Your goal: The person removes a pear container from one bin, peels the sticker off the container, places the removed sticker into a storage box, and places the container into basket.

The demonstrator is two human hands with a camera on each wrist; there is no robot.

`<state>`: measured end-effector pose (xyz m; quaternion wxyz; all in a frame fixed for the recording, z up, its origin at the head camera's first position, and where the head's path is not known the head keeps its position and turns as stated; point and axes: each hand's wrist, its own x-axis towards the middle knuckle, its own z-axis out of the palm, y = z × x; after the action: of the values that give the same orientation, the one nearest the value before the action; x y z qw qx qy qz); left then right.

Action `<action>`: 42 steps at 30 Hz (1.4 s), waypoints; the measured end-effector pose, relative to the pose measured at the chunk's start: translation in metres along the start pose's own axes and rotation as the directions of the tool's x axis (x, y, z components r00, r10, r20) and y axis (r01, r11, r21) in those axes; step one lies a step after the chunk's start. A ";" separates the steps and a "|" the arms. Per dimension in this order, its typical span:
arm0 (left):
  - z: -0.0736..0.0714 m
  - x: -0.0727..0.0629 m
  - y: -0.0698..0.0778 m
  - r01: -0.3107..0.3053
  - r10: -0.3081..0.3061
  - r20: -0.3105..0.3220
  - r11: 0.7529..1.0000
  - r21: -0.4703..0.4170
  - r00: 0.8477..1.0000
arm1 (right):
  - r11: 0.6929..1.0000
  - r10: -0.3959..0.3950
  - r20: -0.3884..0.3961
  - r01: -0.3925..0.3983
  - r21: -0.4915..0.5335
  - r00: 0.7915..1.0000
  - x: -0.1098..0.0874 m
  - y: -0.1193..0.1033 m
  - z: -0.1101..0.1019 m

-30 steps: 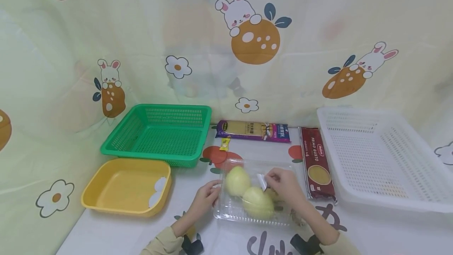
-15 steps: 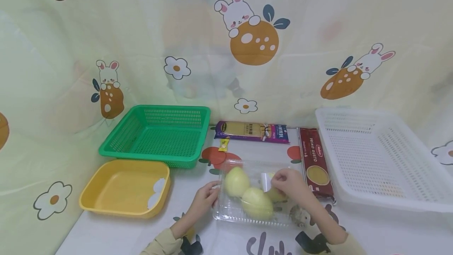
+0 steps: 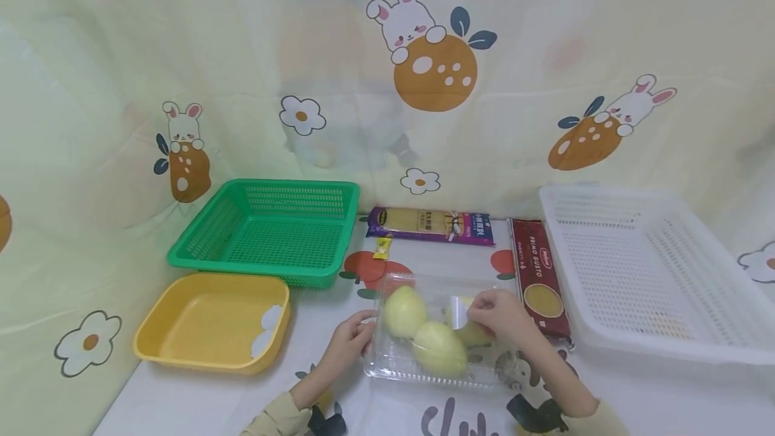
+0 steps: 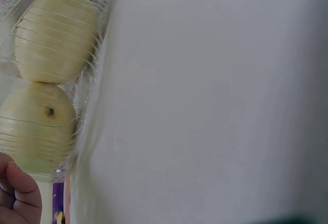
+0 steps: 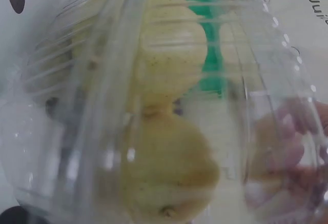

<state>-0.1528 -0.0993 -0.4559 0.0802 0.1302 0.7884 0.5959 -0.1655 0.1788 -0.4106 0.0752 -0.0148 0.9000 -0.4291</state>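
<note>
A clear plastic clamshell box (image 3: 384, 363) sits in the middle of the table with several pale yellow-green pears (image 3: 406, 311) inside. My left hand (image 3: 348, 343) holds the box's left edge between thumb and fingers; part of that hand (image 4: 23, 193) shows in the left wrist view's lower left corner. Over the lid, my right hand (image 3: 501, 316) pinches the right side of a small white label (image 3: 459, 313). Whether the label's far edge touches the lid, I cannot tell. Through the plastic, the right wrist view shows blurred fingers (image 5: 277, 152) beside the pears.
Behind the box lie a purple pasta packet (image 3: 430, 225) and a small yellow wrapped candy (image 3: 382, 247). A red spaghetti packet (image 3: 541, 281) lies to the right, against a white basket (image 3: 654, 348). At left stand a green basket (image 3: 260, 266) and a yellow tub (image 3: 200, 318).
My right hand has moved slightly to the right and turned the label, so more of its white face shows. The left hand keeps its place on the box.
</note>
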 end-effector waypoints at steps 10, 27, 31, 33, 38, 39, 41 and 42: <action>0.000 0.000 0.000 0.012 -0.012 -0.001 1.000 -0.001 1.000 | 1.000 0.018 -0.008 -0.018 -0.007 1.000 -0.005 -0.002 -0.003; 0.000 0.001 0.001 0.020 -0.020 0.002 1.000 -0.014 1.000 | 0.982 -0.089 0.085 0.073 0.176 0.992 -0.002 0.011 -0.017; 0.000 0.001 0.000 0.010 -0.010 0.003 1.000 -0.018 1.000 | 0.970 -0.119 0.098 0.095 0.222 0.988 -0.001 0.017 -0.019; 0.000 0.001 0.000 0.007 -0.007 0.002 1.000 -0.019 1.000 | 0.967 -0.127 0.102 0.100 0.235 0.987 -0.001 0.019 -0.020; 0.001 0.001 -0.001 0.019 -0.019 -0.002 1.000 -0.020 1.000 | 0.962 -0.130 0.115 0.097 0.256 0.985 -0.003 0.019 -0.021; 0.001 0.001 -0.001 0.022 -0.022 -0.003 1.000 -0.022 1.000 | 0.962 -0.127 0.116 0.094 0.256 0.985 -0.004 0.018 -0.021; 0.001 0.001 -0.001 0.028 -0.028 -0.004 0.999 -0.020 1.000 | 0.963 -0.117 0.116 0.084 0.257 0.986 -0.005 0.018 -0.022; 0.002 0.001 0.000 0.030 -0.030 -0.005 0.999 -0.018 1.000 | 0.963 -0.107 0.115 0.074 0.259 0.988 -0.005 0.017 -0.022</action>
<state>-0.1531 -0.0975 -0.4564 0.0881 0.1161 0.7850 0.6021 -0.1631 0.2070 -0.4099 0.1142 -0.0735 0.8294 -0.5418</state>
